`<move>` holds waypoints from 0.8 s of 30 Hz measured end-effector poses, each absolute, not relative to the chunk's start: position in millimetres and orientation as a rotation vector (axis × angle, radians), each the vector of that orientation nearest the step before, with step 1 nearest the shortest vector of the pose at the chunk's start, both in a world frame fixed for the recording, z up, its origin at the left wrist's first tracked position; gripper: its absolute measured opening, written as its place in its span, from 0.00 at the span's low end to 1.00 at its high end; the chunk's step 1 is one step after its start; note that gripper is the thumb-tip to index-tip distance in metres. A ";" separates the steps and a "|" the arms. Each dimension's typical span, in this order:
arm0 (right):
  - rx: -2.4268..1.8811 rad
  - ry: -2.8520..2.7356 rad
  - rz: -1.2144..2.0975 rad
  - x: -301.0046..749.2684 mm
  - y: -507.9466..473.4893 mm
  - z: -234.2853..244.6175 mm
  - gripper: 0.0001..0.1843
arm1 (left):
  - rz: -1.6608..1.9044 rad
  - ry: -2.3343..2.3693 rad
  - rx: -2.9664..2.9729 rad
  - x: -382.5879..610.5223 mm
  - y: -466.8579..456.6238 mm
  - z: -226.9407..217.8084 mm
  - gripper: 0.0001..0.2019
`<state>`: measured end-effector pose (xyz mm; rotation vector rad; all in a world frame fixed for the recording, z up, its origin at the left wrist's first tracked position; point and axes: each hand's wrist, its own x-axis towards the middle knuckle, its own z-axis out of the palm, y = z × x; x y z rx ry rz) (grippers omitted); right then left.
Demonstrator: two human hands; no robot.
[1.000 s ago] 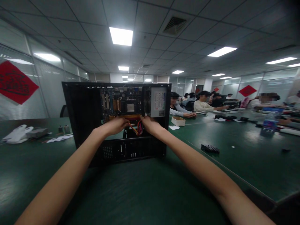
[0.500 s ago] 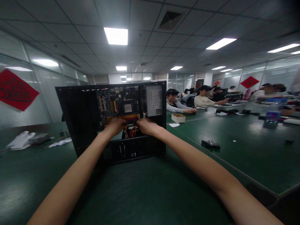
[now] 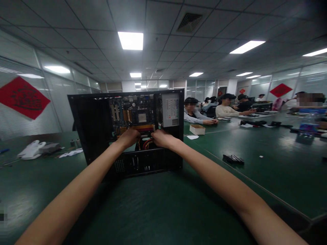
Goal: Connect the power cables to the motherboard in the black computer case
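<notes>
Computer case (image 3: 89,126), black and with its side uncovered, stands upright on the green table (image 3: 143,204) in front of the person, its interior facing them. Inside the case, a motherboard (image 3: 146,106) is mounted at the upper middle, and a power supply (image 3: 170,110) with a printed label fills the upper right corner. Orange and red memory slots (image 3: 146,128) run across the case below the bare square of the processor (image 3: 142,118). Coloured cables (image 3: 146,144) bunch beneath those slots, low in the middle of the case.

Both of the person's hands reach into the case. The left hand (image 3: 130,136) is at the slots' left part, back uppermost, its fingertips hidden; whether it grips anything cannot be made out. The right hand (image 3: 160,138) is below the power supply, just beside the cables, with its fingers curled in; whether something is pinched between them is too small to see.

Left of the case lie a white plastic bag (image 3: 32,149), a grey block (image 3: 49,148) beside it, and some white paper (image 3: 71,152) nearer the case. Right of the case are a small open box (image 3: 197,129), a paper scrap (image 3: 192,137) just before it and, farther off, a black part (image 3: 233,159). A seated person (image 3: 195,117) in pale sleeves rests both forearms on the table, beyond the case to its right.
</notes>
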<state>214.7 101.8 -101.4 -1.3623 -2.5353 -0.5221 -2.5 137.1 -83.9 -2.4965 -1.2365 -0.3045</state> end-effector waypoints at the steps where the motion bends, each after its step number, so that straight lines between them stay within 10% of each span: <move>1: -1.362 -2.540 -0.527 214.6 101.7 -101.3 0.16 | -0.303 -1.251 -2.494 -2.0 135.7 -84.0 0.14; 24: -1.137 -2.643 -0.665 190.9 111.4 -91.9 0.14 | -0.387 -1.288 -2.446 -1.3 137.1 -90.3 0.13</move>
